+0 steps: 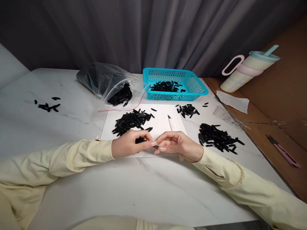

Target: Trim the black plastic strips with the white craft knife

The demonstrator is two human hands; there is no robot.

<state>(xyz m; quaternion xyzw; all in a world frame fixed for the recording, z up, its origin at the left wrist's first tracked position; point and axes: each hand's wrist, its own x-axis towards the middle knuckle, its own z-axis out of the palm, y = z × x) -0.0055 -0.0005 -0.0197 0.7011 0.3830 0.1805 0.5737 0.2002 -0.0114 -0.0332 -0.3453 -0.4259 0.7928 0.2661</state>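
Note:
My left hand (130, 143) rests on a white sheet (160, 123) and is closed around a few small black plastic pieces (140, 140). My right hand (177, 144) meets it at the fingertips, pinching one black piece (156, 147) between thumb and finger. A white craft knife (171, 123) passes under my right hand, its blade pointing away from me. A pile of black pieces (131, 120) lies on the sheet just beyond my left hand.
A larger black pile (217, 138) lies right of my right hand, a smaller one (188, 110) beyond it. A blue basket (199, 88) and a clear bag (105, 81) hold more pieces. A few pieces (48, 106) lie far left. A tumbler (249, 68) and snips (284, 151) are at right.

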